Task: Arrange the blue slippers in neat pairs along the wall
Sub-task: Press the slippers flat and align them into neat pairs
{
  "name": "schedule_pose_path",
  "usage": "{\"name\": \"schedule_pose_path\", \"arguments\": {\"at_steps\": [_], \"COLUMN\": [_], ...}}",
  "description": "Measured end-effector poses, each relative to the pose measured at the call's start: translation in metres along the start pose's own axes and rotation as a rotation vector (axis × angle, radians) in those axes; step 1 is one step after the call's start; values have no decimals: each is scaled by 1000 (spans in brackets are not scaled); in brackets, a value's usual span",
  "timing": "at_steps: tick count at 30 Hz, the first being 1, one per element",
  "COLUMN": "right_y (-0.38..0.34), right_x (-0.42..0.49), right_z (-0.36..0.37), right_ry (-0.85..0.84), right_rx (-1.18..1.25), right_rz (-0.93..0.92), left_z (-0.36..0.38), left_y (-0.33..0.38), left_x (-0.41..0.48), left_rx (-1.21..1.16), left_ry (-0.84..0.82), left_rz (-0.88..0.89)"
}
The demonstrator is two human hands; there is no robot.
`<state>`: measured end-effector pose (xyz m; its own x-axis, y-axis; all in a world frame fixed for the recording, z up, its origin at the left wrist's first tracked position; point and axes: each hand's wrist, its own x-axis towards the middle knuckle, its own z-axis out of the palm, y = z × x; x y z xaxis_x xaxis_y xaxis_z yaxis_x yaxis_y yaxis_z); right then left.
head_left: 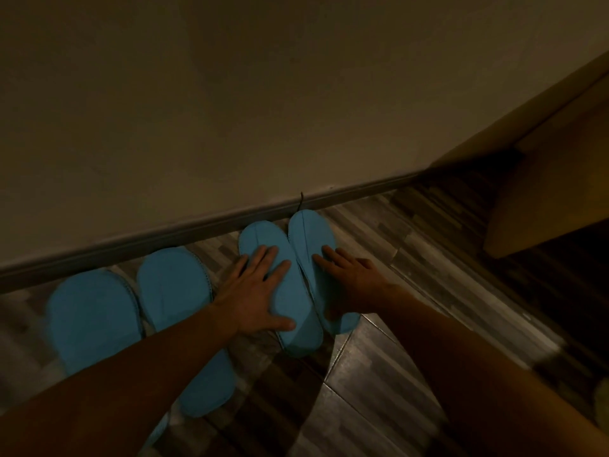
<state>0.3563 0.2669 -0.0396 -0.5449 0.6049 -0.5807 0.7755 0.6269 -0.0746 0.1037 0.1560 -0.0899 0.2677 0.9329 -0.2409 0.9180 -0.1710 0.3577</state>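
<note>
Presently, in the head view, four blue slippers lie sole-up on a wood-patterned floor (412,341), toes pointed at the skirting board (164,237) at the foot of a plain wall (230,110). The left hand (255,291) lies flat and open, fingers spread, palm down on the third slipper (280,285), its thumb across the heel end and its fingertips reaching toward the toe. The right hand (349,278) is likewise open and pressed down on the fourth slipper (311,239), just to the right of the left hand; its fingers rest on the middle of the sole, while the heel end passes beneath the palm. These two slippers touch along their inner edges, directly between the two hands, and the fourth one's toe meets the skirting board. A thin dark strand (300,201) stands against the board just beyond that toe. To the left of the left hand, partly beneath the left forearm, lies the second slipper (174,285), and beside it, further left, the first slipper (92,315); both are blurred and sit close together as a pair. A piece of wooden furniture (543,199) stands well to the right of the right hand.
</note>
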Motion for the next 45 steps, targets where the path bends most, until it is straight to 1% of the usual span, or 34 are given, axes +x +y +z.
{"name": "schedule_pose_path", "arguments": {"at_steps": [3,6,9,11,13,15,18,20,24,28,45], "right_y": [-10,-38,-87,-128,-169,-203,-233,-244,-253,-256,-264], "right_x": [-4,-5,0,7,13,16,18,18,19,20,20], "right_z": [-6,-15,-25,-27,-22,-13,2,7,14,15,26], "right_ry": [42,93,144,149,140,118,93,85,42,28,77], "right_rx": [-16,-30,-41,-45,-40,-46,-81,-110,-202,-184,-152], "right_rz": [-23,-78,-195,-285,-365,-433,-484,-486,-454,-405,-362], "left_z": [-13,-36,-53,-59,-60,-56,-39,-24,1,13,6], "left_y": [-11,-31,-60,-80,-96,-108,-118,-118,-107,-103,-119], "left_x": [-10,-33,-77,-114,-153,-189,-230,-246,-261,-261,-253], "left_rx": [14,53,76,88,93,58,3,-18,-64,-70,-58], "left_ry": [23,61,109,110,114,133,87,72,79,58,15], "left_rz": [23,51,55,37,-26,-125,-262,-311,-338,-349,-301]}}
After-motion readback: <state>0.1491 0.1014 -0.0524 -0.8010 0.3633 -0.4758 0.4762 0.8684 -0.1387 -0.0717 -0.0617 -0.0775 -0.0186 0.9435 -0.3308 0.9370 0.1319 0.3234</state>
